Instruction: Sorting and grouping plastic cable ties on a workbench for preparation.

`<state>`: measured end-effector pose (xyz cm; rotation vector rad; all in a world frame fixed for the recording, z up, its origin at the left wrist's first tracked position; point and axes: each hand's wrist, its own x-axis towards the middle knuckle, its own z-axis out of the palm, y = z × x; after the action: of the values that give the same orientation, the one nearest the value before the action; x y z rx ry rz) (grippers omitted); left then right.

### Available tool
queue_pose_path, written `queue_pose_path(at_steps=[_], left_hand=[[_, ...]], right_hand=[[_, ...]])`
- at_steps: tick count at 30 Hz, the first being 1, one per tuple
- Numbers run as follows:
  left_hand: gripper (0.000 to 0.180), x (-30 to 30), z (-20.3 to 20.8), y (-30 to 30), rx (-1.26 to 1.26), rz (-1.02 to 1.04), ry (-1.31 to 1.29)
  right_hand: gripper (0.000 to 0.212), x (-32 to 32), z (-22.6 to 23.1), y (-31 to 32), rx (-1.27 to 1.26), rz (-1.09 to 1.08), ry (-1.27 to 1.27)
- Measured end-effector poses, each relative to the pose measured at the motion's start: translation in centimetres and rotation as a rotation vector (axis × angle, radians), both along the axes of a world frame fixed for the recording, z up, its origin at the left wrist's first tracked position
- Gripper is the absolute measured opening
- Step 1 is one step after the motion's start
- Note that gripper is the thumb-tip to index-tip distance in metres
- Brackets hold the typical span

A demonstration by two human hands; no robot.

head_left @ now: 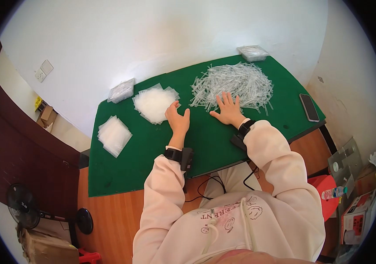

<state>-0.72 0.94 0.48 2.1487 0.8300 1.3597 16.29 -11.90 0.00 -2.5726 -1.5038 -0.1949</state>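
A broad heap of thin clear plastic droppers or tubes (240,81) lies on the green-covered table. My right hand (229,110) rests with fingers spread at the heap's near edge, its fingertips touching the pieces. At the right edge of a fanned stack of clear plastic bags (155,103) is my left hand (178,116). Its thumb stands apart from the bent fingers, and nothing shows in it. Further left lies a smaller stack of clear bags (115,135). Both wrists wear black straps with small boxes.
Clear plastic boxes of thin pieces stand at the table's back, one on the left (121,90) and one on the right (253,53). A phone (309,108) lies near the right edge. The green tabletop (152,163) meets a white wall. A fan (23,206) stands at lower left.
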Motion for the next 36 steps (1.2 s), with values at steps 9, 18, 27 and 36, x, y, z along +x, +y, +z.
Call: queue_pose_path(at_steps=[9, 18, 27, 36], left_hand=[[0.047, -0.1, -0.3, 0.6, -0.003, 0.031, -0.038], [0.044, 0.4, -0.4, 0.4, -0.009, -0.034, -0.066], [0.04, 0.0, -0.3, 0.7, -0.031, -0.09, -0.047], [0.029, 0.0, -0.7, 0.8, -0.005, -0.123, -0.02]], right_hand=[[0.068, -0.1, 0.4, 3.8, 0.078, 0.064, -0.14], [0.047, 0.3, -0.2, 7.8, 0.14, 0.436, -0.306], [0.017, 1.5, 0.1, 8.3, 0.14, 0.464, -0.264], [0.012, 2.4, 0.4, 6.8, 0.16, 0.412, -0.284]])
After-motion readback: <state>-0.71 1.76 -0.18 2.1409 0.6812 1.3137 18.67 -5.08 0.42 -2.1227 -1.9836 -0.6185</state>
